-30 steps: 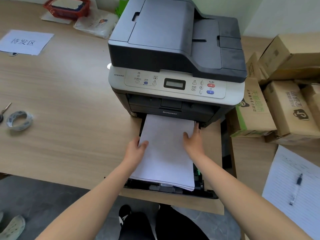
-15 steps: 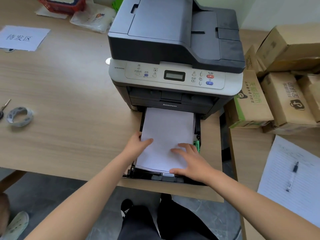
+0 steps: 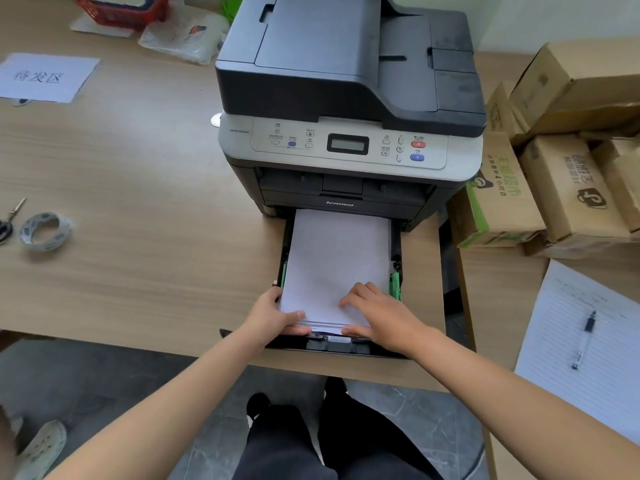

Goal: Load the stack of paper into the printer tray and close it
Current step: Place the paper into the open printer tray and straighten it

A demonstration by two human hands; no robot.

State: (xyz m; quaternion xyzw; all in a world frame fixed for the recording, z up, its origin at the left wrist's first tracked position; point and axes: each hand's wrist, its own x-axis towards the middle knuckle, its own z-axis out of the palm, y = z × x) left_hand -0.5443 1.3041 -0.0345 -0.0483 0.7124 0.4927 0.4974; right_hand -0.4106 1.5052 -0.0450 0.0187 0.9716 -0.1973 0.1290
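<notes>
A grey and black printer (image 3: 349, 98) stands on the wooden desk. Its black paper tray (image 3: 396, 258) is pulled out toward me, with green guides at both sides. A white stack of paper (image 3: 337, 258) lies flat inside the tray, its far end under the printer body. My left hand (image 3: 273, 315) holds the stack's near left corner, thumb on top and fingers under the edge. My right hand (image 3: 377, 318) rests palm down on the near right part of the stack, fingers spread.
Cardboard boxes (image 3: 554, 161) are piled right of the printer. A lined sheet (image 3: 588, 341) with a pen (image 3: 585, 339) lies at the right. A tape roll (image 3: 45, 232) and scissors are at the left edge. A labelled paper (image 3: 45, 77) and red basket (image 3: 121, 10) sit at the back left.
The paper stack has slid further into the tray and lies lower. My right hand moved from the stack's far right edge to its near end; my left hand moved to the near left corner.
</notes>
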